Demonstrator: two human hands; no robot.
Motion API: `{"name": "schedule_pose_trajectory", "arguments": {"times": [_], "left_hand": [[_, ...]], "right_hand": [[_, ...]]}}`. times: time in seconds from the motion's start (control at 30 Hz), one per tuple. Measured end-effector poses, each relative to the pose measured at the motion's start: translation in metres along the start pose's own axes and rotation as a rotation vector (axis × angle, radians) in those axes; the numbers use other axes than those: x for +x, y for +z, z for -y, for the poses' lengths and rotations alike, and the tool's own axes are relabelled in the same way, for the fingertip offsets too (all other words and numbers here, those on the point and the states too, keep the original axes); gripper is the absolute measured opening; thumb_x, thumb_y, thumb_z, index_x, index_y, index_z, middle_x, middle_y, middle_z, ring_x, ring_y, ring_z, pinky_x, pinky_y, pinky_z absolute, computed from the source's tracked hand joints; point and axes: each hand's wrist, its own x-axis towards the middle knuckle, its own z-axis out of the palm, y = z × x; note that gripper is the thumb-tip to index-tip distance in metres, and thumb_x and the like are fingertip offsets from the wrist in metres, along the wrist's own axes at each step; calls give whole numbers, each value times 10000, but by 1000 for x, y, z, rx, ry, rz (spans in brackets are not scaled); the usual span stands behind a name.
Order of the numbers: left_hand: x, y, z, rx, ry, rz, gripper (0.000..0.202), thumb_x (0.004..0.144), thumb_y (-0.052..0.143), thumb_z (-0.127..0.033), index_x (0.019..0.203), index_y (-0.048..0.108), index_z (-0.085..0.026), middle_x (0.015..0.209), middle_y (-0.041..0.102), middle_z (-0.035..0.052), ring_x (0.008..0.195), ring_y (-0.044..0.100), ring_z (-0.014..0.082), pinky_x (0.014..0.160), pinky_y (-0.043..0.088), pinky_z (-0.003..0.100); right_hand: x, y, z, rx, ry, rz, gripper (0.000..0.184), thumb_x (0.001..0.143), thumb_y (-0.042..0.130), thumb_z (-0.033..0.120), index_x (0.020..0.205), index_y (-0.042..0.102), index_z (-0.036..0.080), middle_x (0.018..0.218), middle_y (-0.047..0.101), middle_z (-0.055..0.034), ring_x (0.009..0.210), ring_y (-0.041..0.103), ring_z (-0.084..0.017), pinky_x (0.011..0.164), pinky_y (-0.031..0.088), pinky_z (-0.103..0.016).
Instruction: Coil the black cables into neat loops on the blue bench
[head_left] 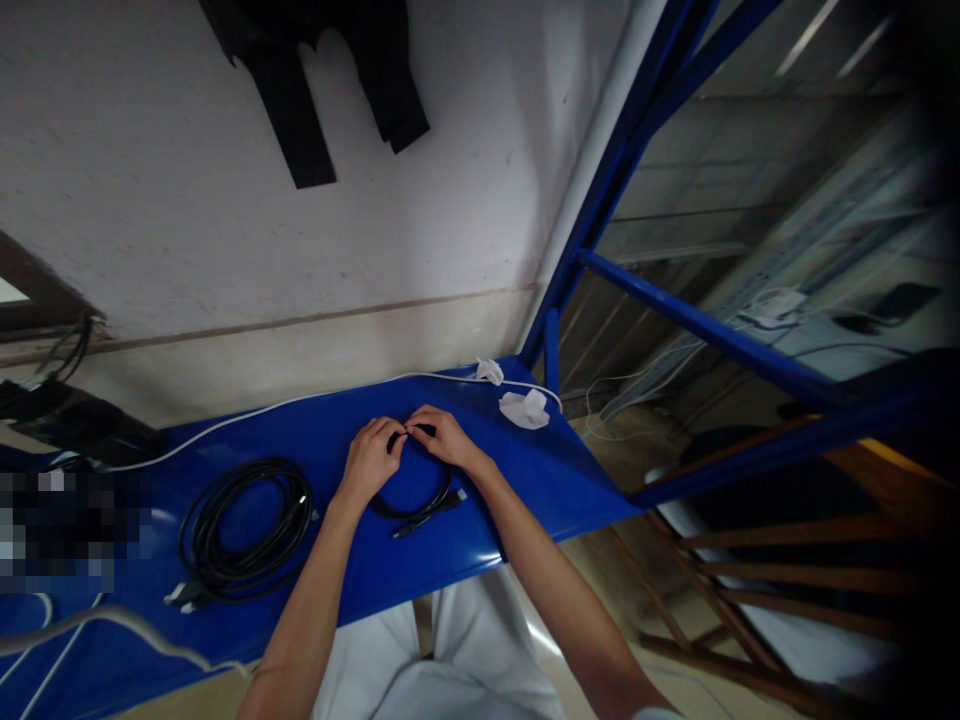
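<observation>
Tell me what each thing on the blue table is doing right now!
Small black cable: looped, pinched at the top by both hands.
Left hand: closed on the small black cable.
Right hand: closed on the small black cable.
Big black cable: coiled, lying flat, untouched.
White cable: stretched along the back edge.
White tissue: crumpled.

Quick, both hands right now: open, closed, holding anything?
Left hand: fingers closed on the small black cable, pinching it at the top of its loop.
Right hand: fingers closed on the same cable, right beside the left.
</observation>
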Motion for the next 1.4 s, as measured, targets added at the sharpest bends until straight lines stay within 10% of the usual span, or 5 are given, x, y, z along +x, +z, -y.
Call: {"name": "schedule_pose_trajectory", "arguments": {"times": [1.4], "left_hand": [[1, -1, -2, -72, 28, -16, 156, 1100, 578, -227, 1103, 729, -263, 1088, 758, 52, 1055, 708, 235, 992, 559, 398]], "right_hand": [[0, 0, 4, -19, 65, -15, 122, 939, 663, 216, 998, 770, 212, 995, 803, -37, 916, 729, -203, 907, 540, -322]]}}
